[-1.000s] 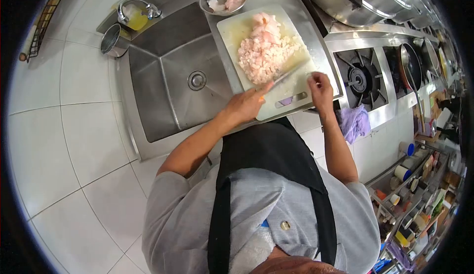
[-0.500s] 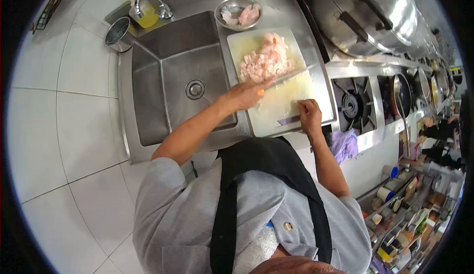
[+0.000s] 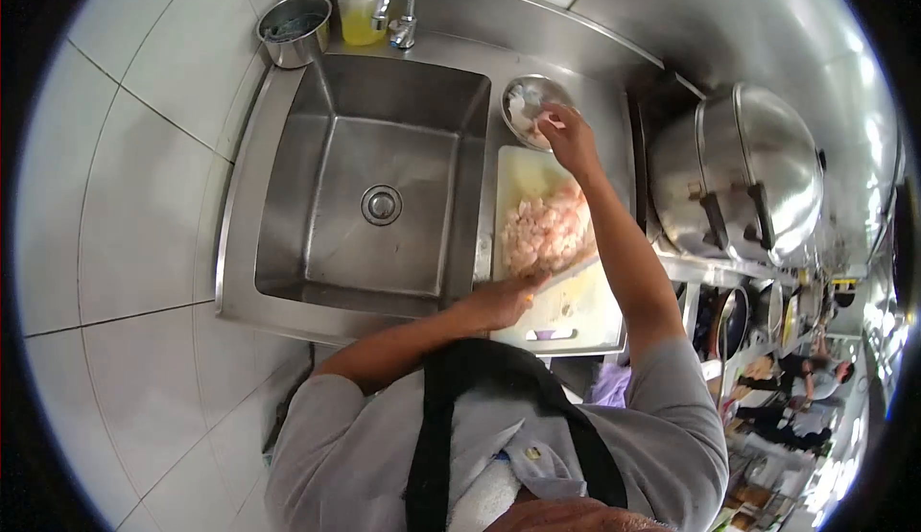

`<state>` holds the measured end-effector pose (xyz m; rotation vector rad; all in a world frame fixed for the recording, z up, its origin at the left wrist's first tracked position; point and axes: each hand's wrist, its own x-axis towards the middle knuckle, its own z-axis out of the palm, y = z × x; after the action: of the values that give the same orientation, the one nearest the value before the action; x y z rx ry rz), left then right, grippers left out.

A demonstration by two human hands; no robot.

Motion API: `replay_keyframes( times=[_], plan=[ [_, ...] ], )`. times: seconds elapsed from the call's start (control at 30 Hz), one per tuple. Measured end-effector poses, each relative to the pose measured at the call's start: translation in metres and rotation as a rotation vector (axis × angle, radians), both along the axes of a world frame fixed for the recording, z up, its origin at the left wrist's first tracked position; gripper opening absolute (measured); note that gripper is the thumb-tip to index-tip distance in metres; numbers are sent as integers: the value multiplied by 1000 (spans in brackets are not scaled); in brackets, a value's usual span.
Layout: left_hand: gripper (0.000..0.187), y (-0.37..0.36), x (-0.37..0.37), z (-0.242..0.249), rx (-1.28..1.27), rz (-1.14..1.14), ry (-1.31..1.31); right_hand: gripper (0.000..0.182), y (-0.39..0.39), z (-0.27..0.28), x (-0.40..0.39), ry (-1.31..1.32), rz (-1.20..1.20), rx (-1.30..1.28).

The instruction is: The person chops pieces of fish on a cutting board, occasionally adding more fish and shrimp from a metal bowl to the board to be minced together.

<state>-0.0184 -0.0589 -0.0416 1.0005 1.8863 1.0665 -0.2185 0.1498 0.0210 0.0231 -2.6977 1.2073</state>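
My left hand (image 3: 507,303) is wrapped round the handle of a knife (image 3: 573,270), its blade lying across the cutting board just below the chopped meat. My right hand (image 3: 572,137) reaches over the steel bowl (image 3: 511,127) at the back, its fingers closed at a piece of raw chicken (image 3: 550,121) inside. A paler piece (image 3: 523,105) lies on the bowl's left side. Diced raw chicken (image 3: 542,235) is heaped on the white cutting board (image 3: 515,172), partly hidden by my right forearm.
Left of the board is a steel sink (image 3: 384,153) with a faucet (image 3: 403,23), a soap dispenser (image 3: 362,14) and a metal container (image 3: 294,33) behind it. A large lidded pot (image 3: 777,167) and several pans stand to the right. Other people (image 3: 815,378) are far right.
My right hand has left the near end of the board and moved forward to the bowl. The left hand still holds the knife by the chicken. My view has shifted.
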Motion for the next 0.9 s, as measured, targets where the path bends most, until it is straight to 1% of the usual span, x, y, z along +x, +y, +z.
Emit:
replay_keyframes(
  times=[0.03, 0.13, 0.17, 0.2, 0.27, 0.3, 0.4, 0.5, 0.57, 0.6, 0.63, 0.7, 0.73, 0.77, 0.8, 0.83, 0.9],
  plan=[
    [64, 3, 4, -11, 21, 34, 59, 44, 0, -12, -27, -75, -6, -35],
    [63, 9, 11, -47, 233, 95, 44, 54, 26, -64, -95, 93, 95, 449],
    [63, -1, 3, -14, 156, 79, -10, 60, 33, -84, -108, 147, 134, 353],
    [63, -2, -2, -12, 144, 70, -9, 58, 26, -83, -112, 112, 95, 374],
    [63, -1, -2, -13, 124, 44, -12, 55, 20, -80, -114, 37, 9, 419],
    [63, 8, 7, -42, 336, 132, 89, 63, 18, -74, -116, -94, -12, 381],
    [63, 9, 6, -42, 285, 83, 45, 61, 26, -85, -128, -146, -40, 553],
    [64, 12, 6, -45, 252, 70, -22, 55, 36, -89, -125, -30, -3, 509],
    [65, 14, 7, -44, 159, 54, -15, 53, 39, -81, -118, -175, 6, 149],
    [65, 15, 6, -42, 115, 42, -6, 53, 41, -67, -112, -240, 7, -30],
    [65, 15, 5, -40, 132, 50, 3, 47, 32, -42, -94, -169, -37, -5],
    [66, 10, 0, -31, 169, 58, 27, 44, 33, -5, -61, -231, -75, -205],
    [66, 6, -5, -21, 134, 44, -14, 42, 37, 4, -45, -259, -96, -308],
    [66, 3, -9, -11, 96, 27, -59, 37, 50, 10, -29, -290, -98, -295],
    [66, 2, -10, -4, 55, 7, -106, 35, 54, 17, -6, -252, -108, -347],
    [67, 8, -6, -18, 36, 11, 59, 34, 56, 26, 24, -216, -122, -398],
    [63, 12, 1, -43, 118, 82, 159, 28, 65, 32, 86, -161, -167, -488]
  ],
)
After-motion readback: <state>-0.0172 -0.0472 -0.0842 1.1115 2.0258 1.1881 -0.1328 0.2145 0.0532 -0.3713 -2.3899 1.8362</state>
